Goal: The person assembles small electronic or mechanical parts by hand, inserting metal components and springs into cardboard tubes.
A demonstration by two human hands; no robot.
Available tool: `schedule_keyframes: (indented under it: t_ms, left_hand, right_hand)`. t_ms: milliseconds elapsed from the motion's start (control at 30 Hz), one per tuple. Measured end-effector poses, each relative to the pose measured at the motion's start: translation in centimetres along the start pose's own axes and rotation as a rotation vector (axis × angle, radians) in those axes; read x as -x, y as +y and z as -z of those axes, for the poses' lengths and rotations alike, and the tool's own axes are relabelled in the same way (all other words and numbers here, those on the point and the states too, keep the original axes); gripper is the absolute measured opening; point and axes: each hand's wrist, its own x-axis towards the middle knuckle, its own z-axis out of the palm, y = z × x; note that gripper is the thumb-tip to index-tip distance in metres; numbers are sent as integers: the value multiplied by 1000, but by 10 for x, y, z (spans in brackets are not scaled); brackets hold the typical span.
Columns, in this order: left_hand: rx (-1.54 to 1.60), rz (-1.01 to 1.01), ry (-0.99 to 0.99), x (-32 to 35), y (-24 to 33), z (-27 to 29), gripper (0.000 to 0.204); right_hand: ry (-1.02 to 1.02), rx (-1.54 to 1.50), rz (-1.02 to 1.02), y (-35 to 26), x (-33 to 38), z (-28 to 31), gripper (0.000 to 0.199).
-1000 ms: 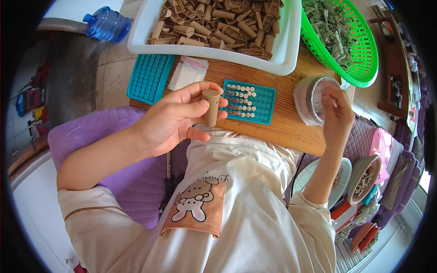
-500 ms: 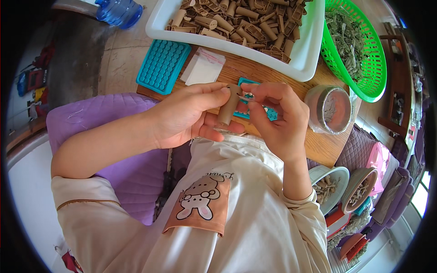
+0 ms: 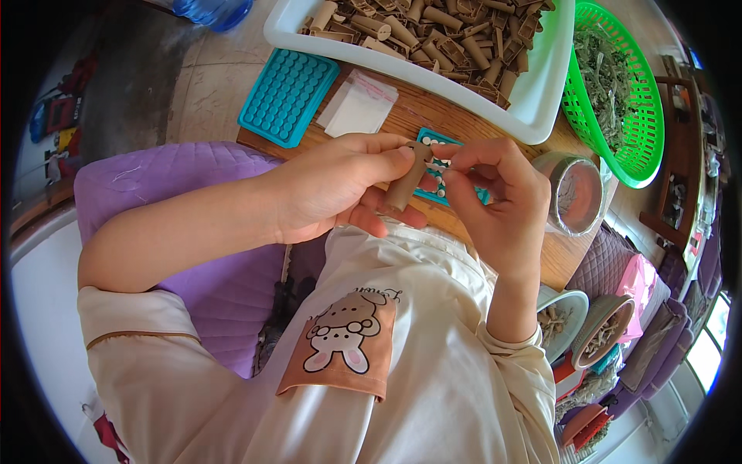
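Note:
A brown cylindrical tube stands tilted in my left hand, held near its top between thumb and fingers. The lower fingers spread loosely behind it. Close on the right, my right hand has thumb and index finger pinched together. A thin pale sliver shows between those fingertips and the tube's side; it is too small to name. Behind the hands lies a small teal tray holding small white round pieces, partly covered by the fingers and the tube.
On the wooden table are a teal tray with round cups, clear plastic bags and a film-wrapped round tub. A white bin of brown tube parts stands behind, beside a green basket. Bowls sit lower right.
The whole view has shifted slightly, so the hands and table things appear further right. Both hands keep the same hold, with the right fingertips still close to the tube.

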Motion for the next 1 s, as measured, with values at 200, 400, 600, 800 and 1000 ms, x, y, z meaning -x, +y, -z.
schedule_keyframes:
  t_ms: [200, 400, 600, 800, 1000]
  left_hand:
    - [22, 12, -23, 1, 2, -2, 32]
    - [20, 26, -34, -1, -1, 2, 33]
    - [61, 47, 54, -1, -1, 1, 28]
    - [24, 112, 106, -4, -7, 6, 29]
    - [18, 100, 83, -1, -2, -1, 28]
  right_hand:
    - [-19, -92, -106, -1, 1, 2, 11]
    - [-59, -40, -69, 4, -1, 0, 11]
    - [-110, 54, -110, 9, -4, -5, 10]
    - [-256, -5, -250, 15, -9, -6, 11]
    - [-280, -176, -320, 22, -9, 1, 11]
